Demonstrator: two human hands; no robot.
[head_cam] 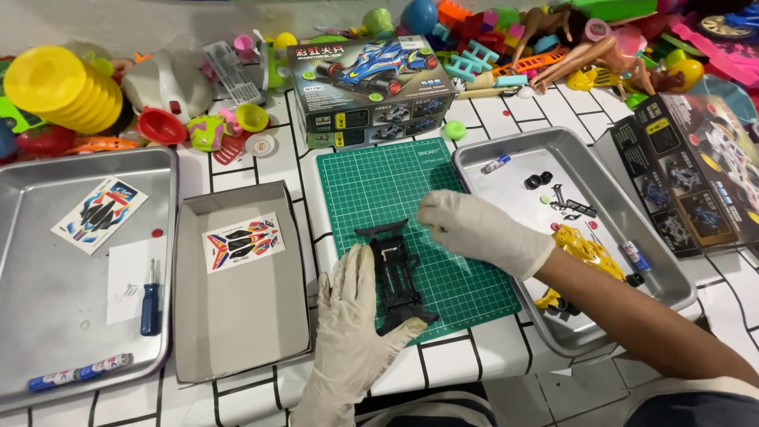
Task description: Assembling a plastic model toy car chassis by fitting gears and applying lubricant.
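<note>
black plastic toy car chassis (393, 273) on green cutting mat (411, 229), both gloved hands on it.

left hand (353, 332) lies flat along chassis's left side w/ fingers straight & together, thumb tip at its near end; right hand (474, 231) comes in from the right, fingers curled down just past its far-right corner, can't tell if pinching anything. chassis long axis runs near-to-far. left hand nearer. beyond: boxed car kit (371, 87), toy pile.
</note>
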